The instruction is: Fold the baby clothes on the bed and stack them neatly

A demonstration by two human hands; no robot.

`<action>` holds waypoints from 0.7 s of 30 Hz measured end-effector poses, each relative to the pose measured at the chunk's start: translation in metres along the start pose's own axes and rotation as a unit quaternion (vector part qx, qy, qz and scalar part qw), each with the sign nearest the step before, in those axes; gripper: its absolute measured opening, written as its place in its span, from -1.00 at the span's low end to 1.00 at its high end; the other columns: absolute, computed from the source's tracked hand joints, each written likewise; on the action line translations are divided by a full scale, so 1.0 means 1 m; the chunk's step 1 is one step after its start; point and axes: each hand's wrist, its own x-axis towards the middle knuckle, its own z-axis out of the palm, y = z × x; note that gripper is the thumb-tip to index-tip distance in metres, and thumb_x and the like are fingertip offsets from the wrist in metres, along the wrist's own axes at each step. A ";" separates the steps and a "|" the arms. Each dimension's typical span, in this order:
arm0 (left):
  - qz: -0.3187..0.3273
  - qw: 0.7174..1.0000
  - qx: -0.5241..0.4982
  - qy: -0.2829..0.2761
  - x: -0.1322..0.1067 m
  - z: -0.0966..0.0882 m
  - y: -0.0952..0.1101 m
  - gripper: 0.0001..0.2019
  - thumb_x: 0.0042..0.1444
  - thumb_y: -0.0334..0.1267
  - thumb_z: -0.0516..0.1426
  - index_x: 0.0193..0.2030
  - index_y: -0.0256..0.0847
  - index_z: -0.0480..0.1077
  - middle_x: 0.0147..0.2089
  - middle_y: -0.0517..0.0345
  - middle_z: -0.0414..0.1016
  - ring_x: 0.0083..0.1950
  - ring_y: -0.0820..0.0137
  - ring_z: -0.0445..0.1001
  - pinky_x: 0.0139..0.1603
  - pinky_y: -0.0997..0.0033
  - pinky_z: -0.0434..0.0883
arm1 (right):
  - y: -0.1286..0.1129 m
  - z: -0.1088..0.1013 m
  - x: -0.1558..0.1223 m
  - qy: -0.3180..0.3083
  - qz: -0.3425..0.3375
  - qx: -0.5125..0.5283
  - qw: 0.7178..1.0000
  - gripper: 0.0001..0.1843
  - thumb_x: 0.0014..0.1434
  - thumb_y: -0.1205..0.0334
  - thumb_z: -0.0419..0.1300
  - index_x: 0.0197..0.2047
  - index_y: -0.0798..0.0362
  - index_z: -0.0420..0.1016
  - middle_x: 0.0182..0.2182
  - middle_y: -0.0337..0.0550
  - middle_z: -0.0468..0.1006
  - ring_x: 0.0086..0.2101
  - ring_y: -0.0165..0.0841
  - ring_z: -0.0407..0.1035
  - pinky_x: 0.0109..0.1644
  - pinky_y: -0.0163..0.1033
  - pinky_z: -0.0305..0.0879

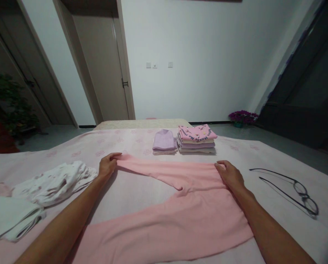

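A pair of pink pants (180, 216) lies spread over the bed, its legs pointing left. My left hand (108, 165) is closed on the cuff end of the far leg. At the waist end on the right, my right hand (230, 176) pinches the upper corner between thumb and fingers. The far leg is stretched straight between both hands, while the near leg lies flat, partly under my left forearm. Beyond the pants sit a folded lilac ribbed garment (164, 141) and a stack of folded clothes with a pink printed top (197, 132).
Crumpled white printed clothing (56, 181) and a pale folded garment (11, 216) lie to the left. Black-framed glasses (301, 194) rest on the bed sheet (279, 157) at right. Past the bed stand a door (100, 66), a wall and purple flowers (242, 116).
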 end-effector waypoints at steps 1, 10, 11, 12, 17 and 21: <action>0.006 1.000 0.010 0.005 0.001 0.001 0.000 -0.51 -0.02 -0.32 0.06 0.08 -0.24 0.52 -0.25 0.09 0.64 -0.22 0.26 0.56 -0.17 0.36 0.43 | 0.001 0.001 0.001 0.008 0.000 0.002 1.000 -0.53 0.22 -0.17 0.06 0.01 -0.07 0.54 -0.14 -0.06 0.63 -0.17 -0.16 0.48 -0.26 -0.22 0.24; 0.087 0.984 0.157 -0.010 -0.005 0.018 0.001 -0.64 0.13 -0.32 0.06 0.03 -0.27 0.52 0.16 -0.14 0.51 0.30 0.04 0.33 0.30 0.08 0.24 | -0.006 -0.003 -0.010 0.035 -0.058 -0.110 0.992 -0.51 0.32 -0.09 -0.03 0.11 -0.02 0.47 -0.01 0.02 0.56 -0.09 -0.08 0.45 -0.15 -0.09 0.31; 0.103 0.980 0.169 -0.010 -0.008 0.023 0.004 -0.63 0.18 -0.30 0.03 0.07 -0.30 0.50 0.25 -0.18 0.43 0.38 0.02 0.22 0.36 0.02 0.15 | -0.010 -0.004 -0.013 0.065 -0.091 -0.127 0.986 -0.52 0.34 -0.03 -0.06 0.14 0.02 0.45 0.03 0.05 0.53 -0.05 -0.07 0.43 -0.08 -0.05 0.31; 0.123 0.976 0.179 -0.014 -0.011 0.028 0.009 -0.60 0.23 -0.27 0.00 0.11 -0.34 0.47 0.32 -0.22 0.34 0.44 0.02 0.12 0.41 -0.02 0.06 | -0.013 -0.004 -0.015 0.089 -0.127 -0.140 0.978 -0.52 0.35 0.02 -0.08 0.15 0.06 0.43 0.05 0.07 0.51 -0.02 -0.06 0.41 -0.01 -0.01 0.30; 0.269 0.935 0.190 -0.133 -0.036 0.067 0.046 -0.53 0.36 -0.12 -0.08 0.21 -0.34 0.41 0.32 -0.15 0.36 0.41 0.17 0.20 0.44 0.16 0.09 | -0.036 0.011 -0.033 0.033 -0.317 -0.116 0.941 -0.50 0.39 0.15 -0.18 0.21 0.13 0.39 0.20 0.08 0.43 0.17 -0.13 0.29 0.28 0.00 0.15; 0.362 0.885 0.187 -0.225 -0.058 0.094 0.065 -0.56 0.38 -0.09 -0.10 0.20 -0.21 0.42 0.28 -0.03 0.42 0.36 0.25 0.29 0.40 0.17 0.17 | -0.042 0.030 -0.046 -0.119 -0.391 -0.129 0.904 -0.43 0.40 0.04 -0.20 0.33 0.05 0.29 0.35 -0.02 0.23 0.32 -0.18 0.10 0.38 0.01 0.02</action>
